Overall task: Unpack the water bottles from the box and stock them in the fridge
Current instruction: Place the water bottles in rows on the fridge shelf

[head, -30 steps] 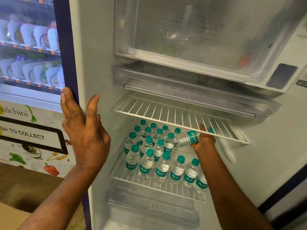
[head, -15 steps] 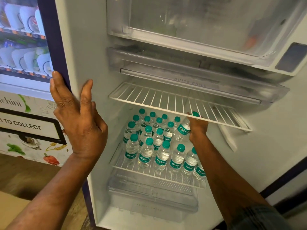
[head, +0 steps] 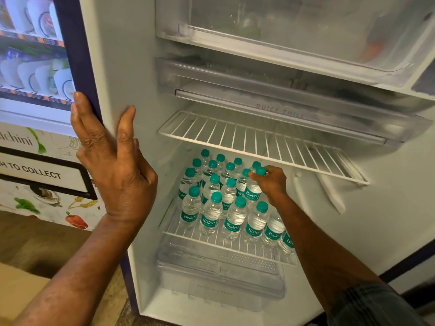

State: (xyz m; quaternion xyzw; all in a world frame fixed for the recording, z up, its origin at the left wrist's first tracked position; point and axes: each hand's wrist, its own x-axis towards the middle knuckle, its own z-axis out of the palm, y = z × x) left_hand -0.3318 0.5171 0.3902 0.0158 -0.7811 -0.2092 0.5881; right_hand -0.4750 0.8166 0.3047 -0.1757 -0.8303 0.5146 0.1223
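Item: Bisleri water bottle (head: 253,192), near upright on the lower wire shelf (head: 175,233), toward its right edge among stocked rows. Likely light, thin-walled, squashy; the stiff cap and neck grip best. Right hand (head: 271,182) pinches it there. Left hand (head: 115,165) rests flat, fingers straight, on the fridge (head: 131,67) wall edge.

Soft, even light fills the white fridge (head: 122,67) interior; shadows lie faint beneath the wire shelf (head: 259,142). Wide-angle distortion bows the edges; the frosted upper drawer (head: 282,24) looks hazy.
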